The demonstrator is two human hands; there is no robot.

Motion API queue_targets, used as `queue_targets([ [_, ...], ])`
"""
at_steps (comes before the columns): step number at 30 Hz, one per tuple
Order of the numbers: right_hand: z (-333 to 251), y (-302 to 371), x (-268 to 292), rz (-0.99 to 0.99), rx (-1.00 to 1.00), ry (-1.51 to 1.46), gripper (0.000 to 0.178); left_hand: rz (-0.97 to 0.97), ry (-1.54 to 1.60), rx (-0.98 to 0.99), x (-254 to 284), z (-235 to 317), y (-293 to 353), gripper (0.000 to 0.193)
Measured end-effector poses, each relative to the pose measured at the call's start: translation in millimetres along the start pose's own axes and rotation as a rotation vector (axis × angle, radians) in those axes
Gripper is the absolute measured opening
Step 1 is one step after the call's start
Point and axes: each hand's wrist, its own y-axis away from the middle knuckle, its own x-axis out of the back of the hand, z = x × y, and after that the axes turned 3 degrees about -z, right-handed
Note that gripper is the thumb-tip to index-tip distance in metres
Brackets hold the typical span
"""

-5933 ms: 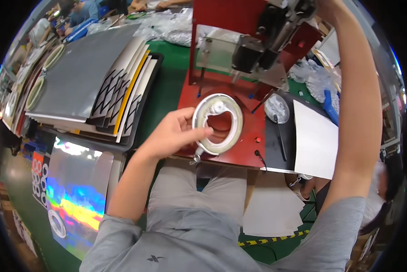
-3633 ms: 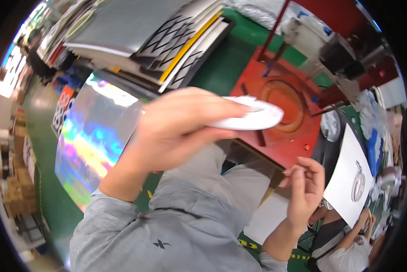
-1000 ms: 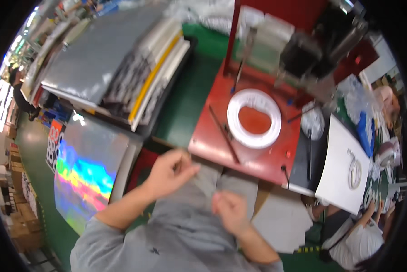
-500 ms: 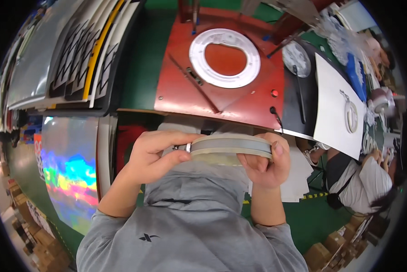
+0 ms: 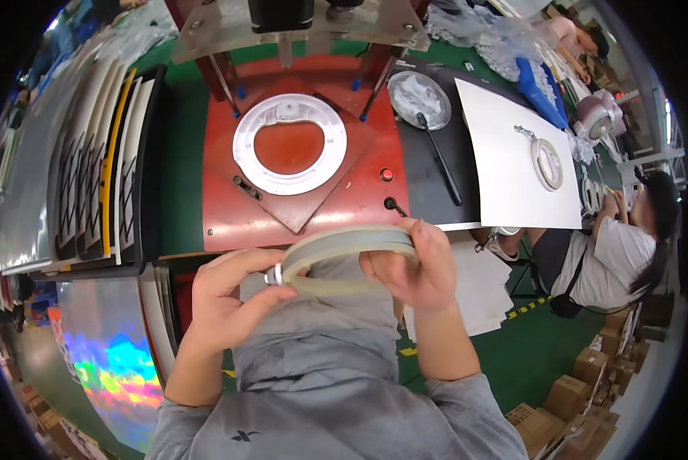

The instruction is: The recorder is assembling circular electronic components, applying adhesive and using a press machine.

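Above my lap, both hands hold a pale ring (image 5: 349,239) with a grey band round its outer edge. Tilted, it shows its opening. My left hand (image 5: 233,295) pinches a small silver metal fitting (image 5: 274,275) at the ring's left end between thumb and fingers. At the right end, my right hand (image 5: 417,268) is closed round the rim, some of its fingers inside the ring. Just beyond, a white ring-shaped plate (image 5: 331,157) lies flat on the red base (image 5: 229,222) of a bench press.
The press frame (image 5: 302,42) stands over the red base. To its right are a round dish of white stuff (image 5: 420,100), a black-handled tool (image 5: 442,165) and a white board (image 5: 497,176) bearing a similar ring (image 5: 547,163). Upright sheets (image 5: 76,184) stand left. A person (image 5: 608,253) sits at right.
The ring has tipped from nearly edge-on, so its opening now shows. The whole view has shifted, bringing more of the press into sight. Both hands keep their hold.
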Motion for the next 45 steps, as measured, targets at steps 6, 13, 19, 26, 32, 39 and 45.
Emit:
queue_targets([
  [6,-27,-32,72,0.652,0.175,1.175,0.018,0.065,0.173,0.174,10,-17,2,0.032],
  [13,-1,-33,117,0.664,0.088,2.022,0.022,0.127,0.295,0.214,6,-36,7,0.029],
  [19,-11,-37,125,0.749,0.156,1.769,0.017,0.076,0.317,0.201,9,-39,5,0.032],
  [26,-52,-20,75,0.661,0.007,0.812,0.026,0.140,0.238,0.197,13,-37,18,0.035],
  [32,-58,19,49,0.501,0.063,0.682,0.021,0.117,-0.227,-0.181,28,18,-6,0.036],
  [39,-59,36,24,0.266,0.066,0.631,0.021,0.186,-0.349,-0.388,34,43,-23,0.036],
  [45,-58,32,7,0.140,0.200,0.924,0.019,0.170,-0.359,-0.439,35,41,-21,0.040],
])
